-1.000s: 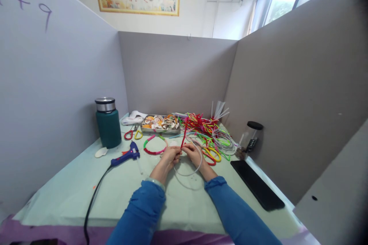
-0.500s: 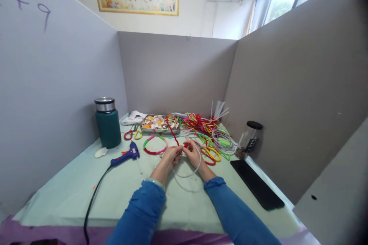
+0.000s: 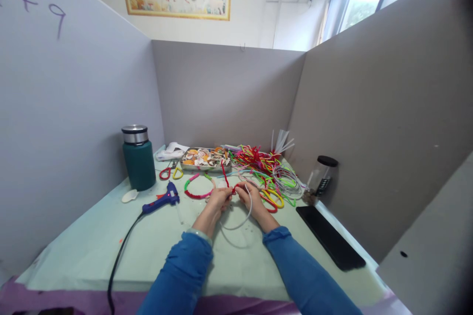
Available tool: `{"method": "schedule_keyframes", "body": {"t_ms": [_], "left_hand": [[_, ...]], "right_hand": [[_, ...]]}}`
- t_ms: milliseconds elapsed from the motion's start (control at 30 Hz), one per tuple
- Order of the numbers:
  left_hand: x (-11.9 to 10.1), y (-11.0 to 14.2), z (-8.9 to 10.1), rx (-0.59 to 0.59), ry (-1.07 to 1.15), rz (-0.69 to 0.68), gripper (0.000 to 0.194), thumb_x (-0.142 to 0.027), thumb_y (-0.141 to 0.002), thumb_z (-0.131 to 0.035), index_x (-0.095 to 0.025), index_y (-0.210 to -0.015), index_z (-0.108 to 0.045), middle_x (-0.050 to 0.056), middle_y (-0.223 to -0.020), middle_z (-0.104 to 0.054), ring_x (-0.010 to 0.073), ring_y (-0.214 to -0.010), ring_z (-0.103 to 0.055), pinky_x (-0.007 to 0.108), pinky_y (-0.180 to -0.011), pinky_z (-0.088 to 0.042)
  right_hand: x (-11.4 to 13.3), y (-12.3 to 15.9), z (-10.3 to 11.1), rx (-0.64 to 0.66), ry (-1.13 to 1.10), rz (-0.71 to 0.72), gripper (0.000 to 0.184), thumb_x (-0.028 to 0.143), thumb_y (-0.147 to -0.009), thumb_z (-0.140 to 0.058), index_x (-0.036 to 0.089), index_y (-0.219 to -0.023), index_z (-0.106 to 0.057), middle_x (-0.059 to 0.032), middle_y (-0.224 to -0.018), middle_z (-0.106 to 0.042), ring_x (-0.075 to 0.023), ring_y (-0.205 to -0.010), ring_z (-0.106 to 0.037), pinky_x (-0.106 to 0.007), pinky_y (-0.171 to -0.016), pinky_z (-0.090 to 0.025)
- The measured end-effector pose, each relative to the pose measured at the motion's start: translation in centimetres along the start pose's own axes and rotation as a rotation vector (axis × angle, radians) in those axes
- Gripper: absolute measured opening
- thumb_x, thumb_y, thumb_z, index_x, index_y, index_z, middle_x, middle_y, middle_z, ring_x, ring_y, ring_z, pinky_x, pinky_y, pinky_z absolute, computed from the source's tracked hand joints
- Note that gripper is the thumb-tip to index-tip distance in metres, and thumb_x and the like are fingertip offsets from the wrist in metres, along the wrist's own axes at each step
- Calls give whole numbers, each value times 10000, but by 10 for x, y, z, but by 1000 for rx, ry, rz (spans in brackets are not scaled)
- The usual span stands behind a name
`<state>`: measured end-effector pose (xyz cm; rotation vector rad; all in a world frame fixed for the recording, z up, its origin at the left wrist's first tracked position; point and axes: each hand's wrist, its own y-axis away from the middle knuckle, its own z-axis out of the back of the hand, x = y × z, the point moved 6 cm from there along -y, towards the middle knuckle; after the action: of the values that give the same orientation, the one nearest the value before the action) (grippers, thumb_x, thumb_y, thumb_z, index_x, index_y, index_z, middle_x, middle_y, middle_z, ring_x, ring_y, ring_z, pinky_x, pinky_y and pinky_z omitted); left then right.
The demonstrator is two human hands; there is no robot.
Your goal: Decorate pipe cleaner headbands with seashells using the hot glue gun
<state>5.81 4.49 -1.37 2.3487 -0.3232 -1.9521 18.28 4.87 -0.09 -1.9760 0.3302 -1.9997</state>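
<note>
My left hand is closed in a pinch on a thin white hoop, which curves down below the fingers and up past my right hand. A fuzzy red pipe cleaner sticks up from between the hands, its red wraps showing at the fingertips. Close beside it, my right hand pinches the red pipe cleaner where it meets the hoop; the exact contact is partly hidden by the fingers. To the left lies a finished-looking ring wrapped in pink, green and red.
Left of my hands are a blue glue gun, a white spoon, a green bottle and scissors. Behind stand a tray of shells and heaped pipe cleaners. On the right are wire coils, a jar and a black slab.
The upright end of the red pipe cleaner has swung right and shows shorter. The hoop has shifted slightly left, and more red shows between my fingertips as the right hand moved a little.
</note>
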Motion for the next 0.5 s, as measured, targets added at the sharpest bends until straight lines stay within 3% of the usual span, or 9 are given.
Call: {"method": "schedule_keyframes", "body": {"t_ms": [267, 500], "left_hand": [[0, -1, -1, 20, 31, -30, 279, -360, -721, -654, -145, -635, -498, -46, -503, -445, 15, -328, -250, 198, -360, -84], [-6, 1, -3, 18, 24, -49, 174, -241, -657, -633, -147, -631, -489, -46, -512, -439, 18, -353, -268, 190, -359, -100]], "right_hand": [[0, -1, 0, 23, -52, 1, 247, 426, -755, -621, 188, -778, -558, 58, -536, -446, -98, -458, -360, -243, -441, -258], [-2, -3, 2, -9, -79, -12, 220, 403, -750, -617, 195, -778, -550, 59, -537, -451, -102, -460, -369, -247, -440, -252]]}}
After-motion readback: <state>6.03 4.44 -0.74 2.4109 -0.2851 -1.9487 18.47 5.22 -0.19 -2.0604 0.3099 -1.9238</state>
